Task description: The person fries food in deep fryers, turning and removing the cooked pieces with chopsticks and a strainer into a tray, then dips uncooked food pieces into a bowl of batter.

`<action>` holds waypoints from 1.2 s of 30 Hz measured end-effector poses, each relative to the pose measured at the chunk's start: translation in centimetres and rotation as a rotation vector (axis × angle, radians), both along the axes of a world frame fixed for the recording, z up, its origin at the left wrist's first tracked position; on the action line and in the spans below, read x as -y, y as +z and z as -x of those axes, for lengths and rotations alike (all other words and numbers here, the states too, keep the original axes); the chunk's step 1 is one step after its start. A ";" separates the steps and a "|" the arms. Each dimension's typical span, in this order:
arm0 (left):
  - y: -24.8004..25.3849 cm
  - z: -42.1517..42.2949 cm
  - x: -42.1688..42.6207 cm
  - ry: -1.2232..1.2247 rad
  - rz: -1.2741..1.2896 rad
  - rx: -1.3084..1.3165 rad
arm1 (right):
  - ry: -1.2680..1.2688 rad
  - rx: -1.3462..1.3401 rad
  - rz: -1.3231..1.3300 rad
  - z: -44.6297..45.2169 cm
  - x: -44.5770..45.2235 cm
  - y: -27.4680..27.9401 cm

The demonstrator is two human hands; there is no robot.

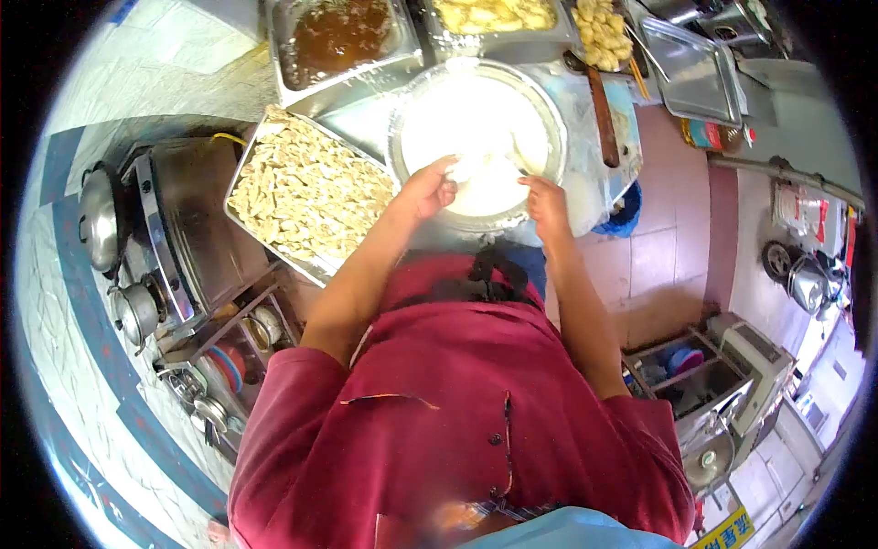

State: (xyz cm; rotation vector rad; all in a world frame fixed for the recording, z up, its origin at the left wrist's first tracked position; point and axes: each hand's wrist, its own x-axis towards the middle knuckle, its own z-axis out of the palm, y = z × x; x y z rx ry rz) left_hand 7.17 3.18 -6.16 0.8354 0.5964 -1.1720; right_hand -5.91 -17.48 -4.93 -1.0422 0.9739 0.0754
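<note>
A wide metal bowl holds bright white powder or batter, too overexposed to tell which. Over its near left edge is my left hand, its fingers curled together around something pale that I cannot make out. My right hand is at the near right edge of the bowl, thumb and fingers pinched on something thin and pale reaching into the white. Left of the bowl, close to my left forearm, a tray is heaped with pale floured pieces.
Behind the bowl stand a tray of brown liquid, a tray of yellowish pieces and a heap of yellow pieces. A brown-handled tool lies right. Pots stand far left; an empty metal tray is upper right.
</note>
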 end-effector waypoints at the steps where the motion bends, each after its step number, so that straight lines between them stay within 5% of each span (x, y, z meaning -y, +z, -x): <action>1: 0.0 -1.5 -0.5 0.024 -0.020 0.044 | 0.059 -0.023 0.055 0.2 0.8 0.3; 7: 4.6 -15.7 -4.9 0.194 -0.262 0.483 | 0.201 -0.125 0.218 3.1 1.3 -0.7; 10: 5.4 -22.5 -6.4 0.104 -0.634 0.905 | 0.199 -0.150 0.205 4.2 0.7 -1.7; 16: 3.2 -29.1 -5.6 -0.084 -0.941 1.132 | 0.281 -0.085 0.351 3.7 -0.1 -1.9; 19: 2.8 -30.5 -5.2 -0.054 -0.896 1.348 | 0.327 -0.080 0.508 3.7 0.5 -1.5; 26: 7.0 -17.9 -5.6 0.313 -0.707 1.258 | 0.478 -0.165 1.406 0.8 3.1 -0.5; 30: -1.5 -8.4 -6.5 0.423 -0.693 0.925 | 0.427 -0.055 1.689 -2.1 5.7 -3.7; 31: -6.7 -7.5 -7.5 0.317 -0.850 1.037 | 0.455 -0.049 1.595 -3.0 6.6 -5.5; 32: -3.8 -5.8 -5.6 0.274 -0.842 0.854 | 0.482 -0.044 1.500 -3.8 7.7 -7.7; 36: -6.8 -5.5 -3.7 0.558 -0.672 0.723 | 0.297 0.076 1.375 -5.6 8.0 -9.2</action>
